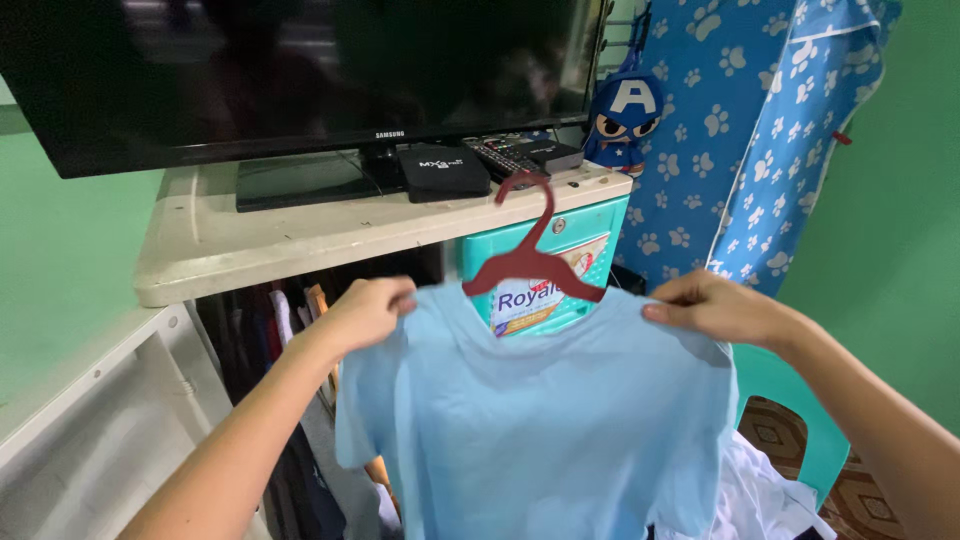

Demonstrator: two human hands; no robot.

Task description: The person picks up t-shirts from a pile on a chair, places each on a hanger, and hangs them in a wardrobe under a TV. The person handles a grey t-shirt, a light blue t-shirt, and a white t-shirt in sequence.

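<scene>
Centrally, a light blue T-shirt [540, 420] hangs on a red hanger [530, 255], whose lower bar is hidden inside. The left hand [365, 312] pinches the 10 o'clock shoulder, the right hand [715, 308] the 2 o'clock shoulder. Its hem is cut off below. Behind, the worktop [250, 250] carries a dark television [300, 70].

shirt [540, 420]: near centre, hung on the hanger [532, 252]
left hand [365, 312]: at the shirt's left shoulder
right hand [715, 308]: at its right shoulder
shelf [260, 240]: far, behind the hanger
television [300, 70]: on the shelf
curtain [740, 140]: far right
</scene>
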